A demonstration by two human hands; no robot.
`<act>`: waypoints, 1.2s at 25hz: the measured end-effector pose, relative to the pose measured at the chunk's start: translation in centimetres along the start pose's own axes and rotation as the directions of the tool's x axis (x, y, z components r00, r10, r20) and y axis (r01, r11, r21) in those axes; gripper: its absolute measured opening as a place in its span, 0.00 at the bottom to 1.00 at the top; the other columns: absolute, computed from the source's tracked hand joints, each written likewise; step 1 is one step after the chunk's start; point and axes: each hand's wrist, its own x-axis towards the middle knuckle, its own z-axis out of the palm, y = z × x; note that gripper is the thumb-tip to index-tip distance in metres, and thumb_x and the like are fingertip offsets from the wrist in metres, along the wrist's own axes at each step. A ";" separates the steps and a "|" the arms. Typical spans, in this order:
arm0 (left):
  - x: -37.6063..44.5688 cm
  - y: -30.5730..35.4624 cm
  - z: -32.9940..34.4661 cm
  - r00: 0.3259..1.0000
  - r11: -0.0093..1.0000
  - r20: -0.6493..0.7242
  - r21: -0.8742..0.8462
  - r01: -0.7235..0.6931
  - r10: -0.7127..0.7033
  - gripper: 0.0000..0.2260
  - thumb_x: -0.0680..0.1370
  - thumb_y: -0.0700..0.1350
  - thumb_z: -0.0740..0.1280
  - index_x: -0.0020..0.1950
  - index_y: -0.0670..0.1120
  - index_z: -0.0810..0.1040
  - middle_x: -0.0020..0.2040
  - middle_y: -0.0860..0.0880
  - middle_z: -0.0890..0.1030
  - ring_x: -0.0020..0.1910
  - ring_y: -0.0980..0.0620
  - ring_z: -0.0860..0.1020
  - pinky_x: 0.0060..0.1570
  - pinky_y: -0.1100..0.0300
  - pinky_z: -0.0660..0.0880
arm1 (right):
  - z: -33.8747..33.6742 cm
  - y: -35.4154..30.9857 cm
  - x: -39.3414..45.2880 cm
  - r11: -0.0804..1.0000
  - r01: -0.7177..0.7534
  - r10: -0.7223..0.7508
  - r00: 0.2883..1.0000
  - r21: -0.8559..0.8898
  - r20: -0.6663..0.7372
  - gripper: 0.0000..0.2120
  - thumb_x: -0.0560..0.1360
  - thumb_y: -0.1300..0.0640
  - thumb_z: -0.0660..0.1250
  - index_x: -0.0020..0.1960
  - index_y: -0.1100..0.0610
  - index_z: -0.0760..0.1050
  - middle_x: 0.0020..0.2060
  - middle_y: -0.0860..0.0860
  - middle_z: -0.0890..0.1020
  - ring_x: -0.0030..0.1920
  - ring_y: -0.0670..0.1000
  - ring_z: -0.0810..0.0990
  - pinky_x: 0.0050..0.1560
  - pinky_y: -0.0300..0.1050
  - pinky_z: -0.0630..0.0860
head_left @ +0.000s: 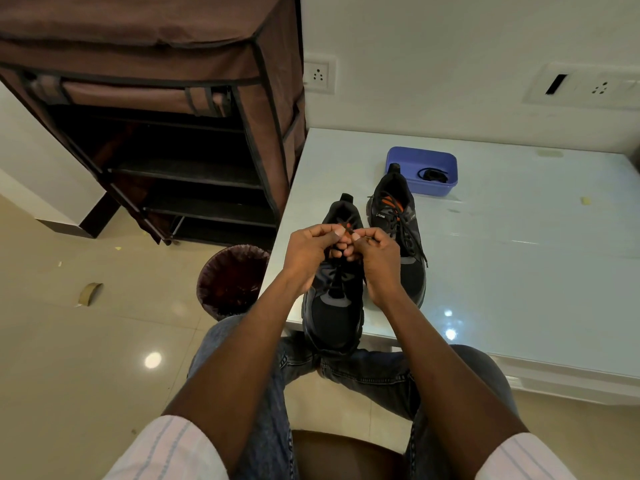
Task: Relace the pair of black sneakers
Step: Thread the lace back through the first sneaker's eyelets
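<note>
Two black sneakers with orange accents stand side by side on the white table (519,237), toes toward me. The left sneaker (334,306) sits at the table's front edge, its toe slightly over the rim. Above its tongue, my left hand (311,251) and my right hand (375,258) meet, each pinching the black lace (350,232) between thumb and fingers. The hands hide the upper eyelets. The right sneaker (398,216) stands just behind and to the right, laced, with loose lace ends trailing down its side.
A blue plastic tub (424,161) holding a coiled black lace (431,174) stands behind the right sneaker. A lined waste bin (232,282) sits on the floor left of the table. A brown fabric shoe rack (173,133) stands at the back left.
</note>
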 end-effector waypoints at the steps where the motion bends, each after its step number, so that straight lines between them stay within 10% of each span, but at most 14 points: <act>1: 0.0 0.1 -0.1 0.999 0.999 0.009 -0.025 0.032 -0.031 0.04 0.78 0.36 0.69 0.48 0.40 0.84 0.42 0.40 0.84 0.40 0.49 0.81 0.42 0.61 0.79 | 0.0 0.1 0.0 0.999 -0.011 0.011 1.000 0.039 0.013 0.03 0.78 0.66 0.66 0.49 0.64 0.78 0.34 0.57 0.82 0.33 0.49 0.79 0.39 0.41 0.79; 19: 0.1 1.0 -0.3 0.982 0.985 0.081 -0.013 0.169 -0.168 0.07 0.76 0.35 0.71 0.53 0.38 0.82 0.42 0.41 0.84 0.38 0.50 0.81 0.37 0.62 0.75 | -0.9 -1.0 0.0 0.952 0.168 -0.128 0.978 -0.257 0.166 0.12 0.77 0.66 0.66 0.59 0.58 0.78 0.37 0.51 0.85 0.30 0.50 0.79 0.34 0.36 0.74; 26: -0.7 0.6 1.0 0.976 0.940 -0.127 0.315 -0.129 0.177 0.02 0.74 0.40 0.75 0.45 0.43 0.85 0.38 0.46 0.85 0.40 0.52 0.84 0.46 0.63 0.80 | -0.3 -0.1 -0.6 0.964 0.142 -0.146 0.989 -0.224 -0.001 0.09 0.75 0.62 0.71 0.53 0.54 0.76 0.38 0.53 0.86 0.38 0.52 0.85 0.43 0.45 0.81; 30: -1.6 0.7 1.6 0.856 0.622 -0.064 0.715 -0.320 0.514 0.04 0.77 0.42 0.71 0.44 0.45 0.85 0.38 0.54 0.82 0.37 0.57 0.79 0.42 0.68 0.76 | 0.0 0.1 -1.5 0.959 0.145 -0.159 0.986 -0.242 -0.041 0.13 0.75 0.64 0.72 0.53 0.55 0.71 0.39 0.51 0.86 0.41 0.47 0.86 0.48 0.44 0.82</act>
